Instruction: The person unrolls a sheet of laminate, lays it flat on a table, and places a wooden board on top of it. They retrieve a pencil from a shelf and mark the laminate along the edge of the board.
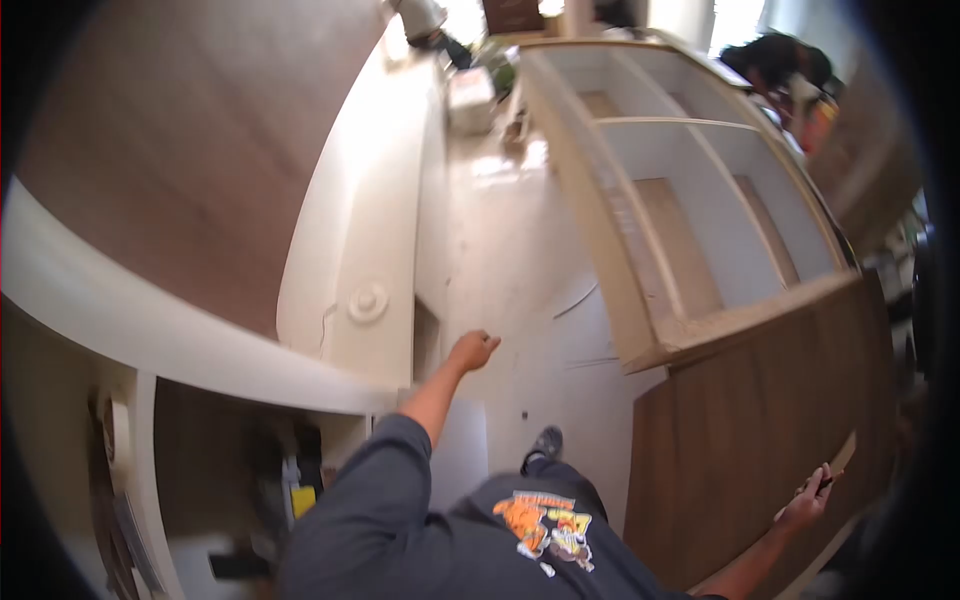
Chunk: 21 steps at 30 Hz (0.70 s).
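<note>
My left hand (474, 351) is stretched forward over the pale floor, its fingers curled closed; what they hold, if anything, is hidden. To its left is a long white panel (382, 240) with a round white piece (368, 302) lying on it. At the lower right, my right hand (806, 499) is closed around a slim dark pencil-like stick (828, 483). A narrow light strip (846, 456) shows just beyond those fingers. Both overlap the dark brown wood-grain board (740, 430) in this view.
An open cabinet frame (588, 210) with white compartments lies on the right. Pale floor (510, 240) runs between it and the white panel. A cabinet with shelves (150, 440) stands at the lower left, holding tools. Another person (785, 65) bends at the far right; a white box (470, 100) stands further back.
</note>
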Tool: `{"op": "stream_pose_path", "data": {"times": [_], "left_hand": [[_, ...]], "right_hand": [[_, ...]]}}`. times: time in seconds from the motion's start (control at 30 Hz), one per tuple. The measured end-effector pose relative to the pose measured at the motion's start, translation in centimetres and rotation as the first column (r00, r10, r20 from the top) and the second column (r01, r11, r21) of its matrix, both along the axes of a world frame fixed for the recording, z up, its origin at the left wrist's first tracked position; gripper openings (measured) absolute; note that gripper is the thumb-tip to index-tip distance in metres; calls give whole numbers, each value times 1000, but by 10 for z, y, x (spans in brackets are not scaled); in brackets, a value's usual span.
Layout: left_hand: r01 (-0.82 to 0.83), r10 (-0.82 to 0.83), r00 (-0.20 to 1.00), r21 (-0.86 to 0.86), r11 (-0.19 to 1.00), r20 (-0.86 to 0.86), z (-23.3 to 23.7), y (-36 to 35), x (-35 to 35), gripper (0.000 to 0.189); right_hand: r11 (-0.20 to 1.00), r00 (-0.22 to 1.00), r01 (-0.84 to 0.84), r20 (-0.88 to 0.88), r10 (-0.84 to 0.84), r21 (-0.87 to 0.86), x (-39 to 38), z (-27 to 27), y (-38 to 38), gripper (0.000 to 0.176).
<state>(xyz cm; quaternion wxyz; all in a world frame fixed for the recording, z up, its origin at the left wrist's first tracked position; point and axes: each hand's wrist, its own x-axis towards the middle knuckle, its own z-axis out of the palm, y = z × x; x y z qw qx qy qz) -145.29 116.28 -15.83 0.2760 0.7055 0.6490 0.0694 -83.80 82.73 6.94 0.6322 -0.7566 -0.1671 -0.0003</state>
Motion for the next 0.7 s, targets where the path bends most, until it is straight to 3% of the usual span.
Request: {"op": "stream_pose_path", "data": {"times": [0.1,0.2,0.33,0.4,0.47,0.57,0.67,0.7], "left_hand": [[-158,165,986,-231,960,14,-11,-21,-41,48],[-151,42,972,-482,863,-229,-23,-33,-75,45],[-156,-36,955,-603,782,-294,-86,-20,-116,43],[-178,26,972,-661,729,-233,-104,16,-130,43],[-242,163,970,-745,622,-179,-105,64,-138,46],[-288,357,932,-733,616,-66,-138,132,-158,52],[-266,443,896,-753,602,38,-141,219,-176,40],[-216,389,917,-719,661,82,-136,254,-179,49]], "right_hand": [[959,964,-229,95,247,-170,14,32,78,28],[921,919,-319,163,359,-225,-10,73,166,28],[848,861,-452,115,496,-278,-67,101,263,28],[771,835,-467,73,546,-432,-85,111,301,27],[771,759,-442,267,594,-459,-105,97,347,25],[729,687,-357,365,629,-584,-168,119,423,21],[710,682,-380,339,648,-593,-195,136,501,17],[688,697,-368,304,649,-626,-211,146,531,18]]}}
